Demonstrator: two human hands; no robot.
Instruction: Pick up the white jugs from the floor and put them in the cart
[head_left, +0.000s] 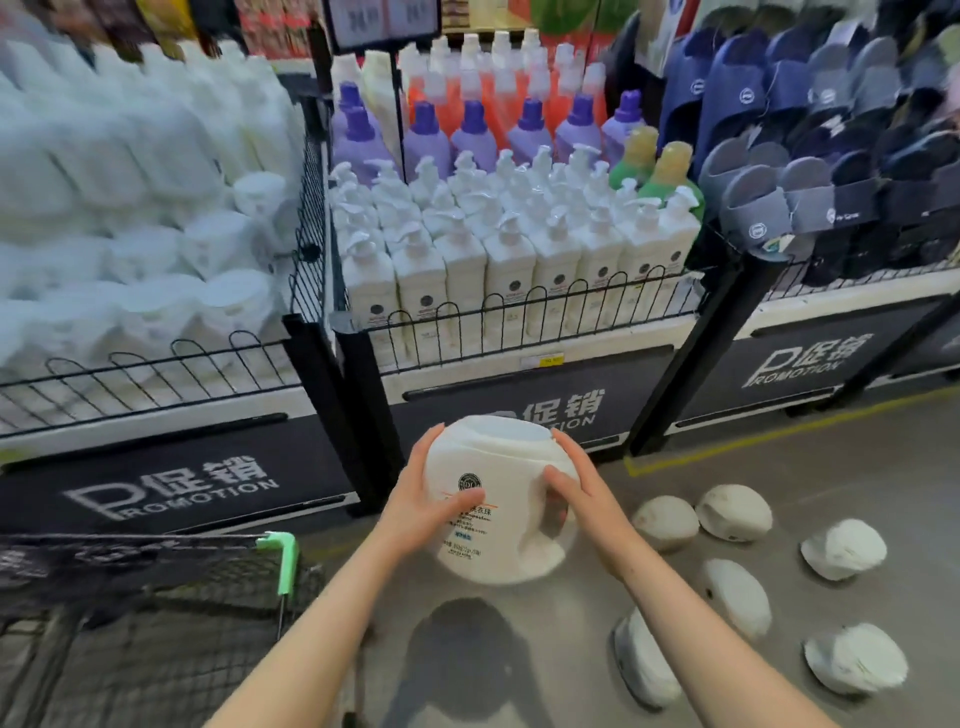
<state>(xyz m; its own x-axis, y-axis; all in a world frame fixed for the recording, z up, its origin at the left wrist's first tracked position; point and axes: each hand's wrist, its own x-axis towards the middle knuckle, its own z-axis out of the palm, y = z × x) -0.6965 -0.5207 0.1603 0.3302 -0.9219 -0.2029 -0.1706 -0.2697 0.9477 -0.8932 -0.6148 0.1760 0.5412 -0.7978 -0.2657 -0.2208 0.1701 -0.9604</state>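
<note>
At the far left, low in the view, stands the cart (156, 613), a dark wire basket with a green handle corner (283, 558). I cannot see any jug inside it from here.

Next comes my left hand (423, 506). It lies flat against the left side of the white jug (498, 499), with the thumb across the printed label and the fingers spread around the curve. The jug is in the air between my hands, above the grey floor (571, 649), in front of the promotion shelf (498, 410), and to the right of the cart.

My right hand (582, 491) presses on the other side, with the fingers near the moulded handle hole. So both my hands are closed on this one jug, a wide two-sided hold, not a hold by the handle.

I judge that the jug is stiff plastic, smooth and a little slippery, and maybe heavy if it is full; its shape is round and wide, so one hand around the body would not be safe. I think the handle is the better place to take it, or two palms as now.

To the right, six more jugs (737, 512) lie on the floor, most of them on their side, close to each other.
</note>
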